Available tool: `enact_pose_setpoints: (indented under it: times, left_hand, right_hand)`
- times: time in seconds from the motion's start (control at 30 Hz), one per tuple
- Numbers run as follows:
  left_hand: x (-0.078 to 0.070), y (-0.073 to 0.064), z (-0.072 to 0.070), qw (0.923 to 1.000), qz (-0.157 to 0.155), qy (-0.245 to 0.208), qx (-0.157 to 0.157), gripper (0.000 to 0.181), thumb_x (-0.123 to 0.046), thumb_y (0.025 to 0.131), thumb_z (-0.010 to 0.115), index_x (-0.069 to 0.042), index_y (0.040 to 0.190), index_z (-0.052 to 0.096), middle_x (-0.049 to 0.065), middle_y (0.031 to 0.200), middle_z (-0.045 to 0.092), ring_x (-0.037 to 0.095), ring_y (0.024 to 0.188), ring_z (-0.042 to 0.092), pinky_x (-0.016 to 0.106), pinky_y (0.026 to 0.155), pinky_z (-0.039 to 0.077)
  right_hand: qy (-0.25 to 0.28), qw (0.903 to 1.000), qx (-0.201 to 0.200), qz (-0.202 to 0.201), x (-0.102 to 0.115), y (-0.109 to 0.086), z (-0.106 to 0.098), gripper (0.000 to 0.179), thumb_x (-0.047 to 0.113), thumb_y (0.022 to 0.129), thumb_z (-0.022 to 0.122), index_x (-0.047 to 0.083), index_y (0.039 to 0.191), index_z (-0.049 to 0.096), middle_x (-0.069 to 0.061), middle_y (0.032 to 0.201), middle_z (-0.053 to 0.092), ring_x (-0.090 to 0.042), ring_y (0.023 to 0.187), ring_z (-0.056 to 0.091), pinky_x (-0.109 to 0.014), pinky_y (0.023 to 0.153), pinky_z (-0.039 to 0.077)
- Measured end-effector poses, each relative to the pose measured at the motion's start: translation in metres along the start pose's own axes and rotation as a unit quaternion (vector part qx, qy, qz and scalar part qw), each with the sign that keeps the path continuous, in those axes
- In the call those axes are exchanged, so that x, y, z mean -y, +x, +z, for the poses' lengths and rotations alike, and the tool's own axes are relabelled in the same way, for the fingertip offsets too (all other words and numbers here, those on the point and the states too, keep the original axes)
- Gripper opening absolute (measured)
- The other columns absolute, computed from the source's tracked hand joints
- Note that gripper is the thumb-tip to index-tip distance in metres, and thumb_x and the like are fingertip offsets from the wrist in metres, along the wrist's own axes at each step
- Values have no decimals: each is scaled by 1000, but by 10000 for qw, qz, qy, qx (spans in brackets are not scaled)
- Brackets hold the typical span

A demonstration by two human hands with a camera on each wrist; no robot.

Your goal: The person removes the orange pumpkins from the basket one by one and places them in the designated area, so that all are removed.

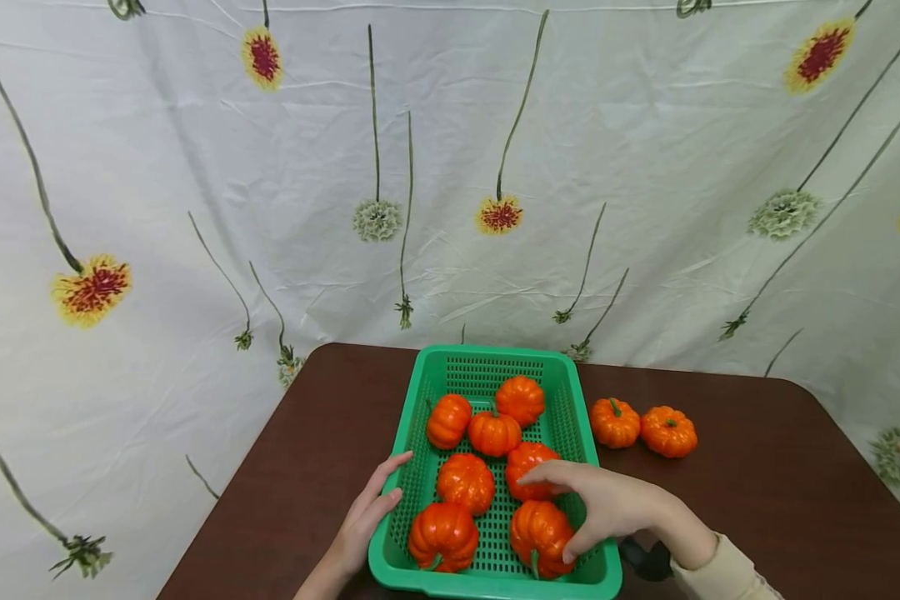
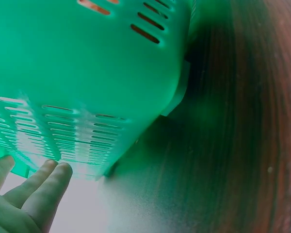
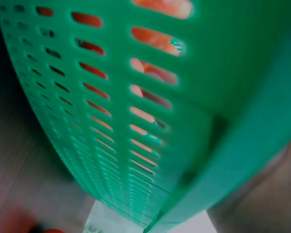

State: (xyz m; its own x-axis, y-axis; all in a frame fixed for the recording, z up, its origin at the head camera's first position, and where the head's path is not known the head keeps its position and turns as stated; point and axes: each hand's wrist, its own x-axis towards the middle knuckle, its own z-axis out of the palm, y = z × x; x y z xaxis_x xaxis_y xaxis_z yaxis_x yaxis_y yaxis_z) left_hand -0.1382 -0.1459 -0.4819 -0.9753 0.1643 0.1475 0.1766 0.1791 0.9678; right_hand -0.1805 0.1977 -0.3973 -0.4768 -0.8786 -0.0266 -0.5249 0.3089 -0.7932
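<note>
A green plastic basket (image 1: 607, 575) stands on the table with several small orange pumpkins inside. Over its right side reaches my right hand (image 1: 615, 502), fingers spread from the thumb. The fingertips lie over one pumpkin (image 1: 523, 454), while the thumb is beside the near-right pumpkin (image 1: 537, 533); whether they touch is unclear. Along the basket's left rim, my left hand (image 1: 360, 525) has its fingers extended. In the left wrist view the fingers (image 2: 48, 191) are beside the slotted basket wall (image 2: 97, 68). Mostly the outer basket wall (image 3: 53, 92) fills the right wrist view, with bits of orange through the slots.
Two more pumpkins, one nearer the basket (image 1: 615, 425) and one farther right (image 1: 669, 433), sit on the dark brown table (image 1: 750, 467). A white flower-patterned cloth (image 1: 450, 275) hangs behind the table. Something black (image 1: 645, 560) shows under the right wrist.
</note>
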Motion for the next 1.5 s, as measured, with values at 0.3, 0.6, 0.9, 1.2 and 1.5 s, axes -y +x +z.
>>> enact_pose_setpoints:
  times: [0.3,0.6,0.9,1.2,1.5]
  left_hand:
    - [1,1,0,10000,80,19,4,41,-18,100,39,-14,141,43,7,146,36,6,127,32,52,100,27]
    - [1,1,1,10000,24,-67,34,42,-18,100,38,-13,141,42,7,147,34,6,128,31,56,100,24]
    - [0,0,1,10000,33,31,-30,41,-18,100,38,-15,141,43,5,145,36,7,127,33,49,99,29]
    - [-1,0,1,10000,-26,64,-65,41,-18,100,39,-15,140,44,5,145,36,9,127,34,46,99,31]
    - [0,0,1,9999,-10,64,-85,41,-18,100,39,-16,140,44,5,145,37,9,127,34,46,99,31]
  right_hand:
    - [-254,9994,232,24,0,3,-1,65,15,72,81,11,129,51,-1,129,52,-14,111,52,-33,91,43]
    - [-340,9992,227,7,-1,3,-1,61,7,70,80,11,125,54,1,124,55,-10,108,54,-31,89,45]
    - [-627,9979,157,-1,-2,3,2,56,2,69,78,13,121,58,6,119,58,-7,104,54,-29,86,46]
    - [-1176,9930,79,121,-2,2,5,52,8,70,80,16,118,63,7,122,57,-9,111,52,-30,90,44]
    - [-1556,9878,-5,104,0,1,9,55,9,67,81,20,118,62,7,122,55,-10,110,50,-31,91,43]
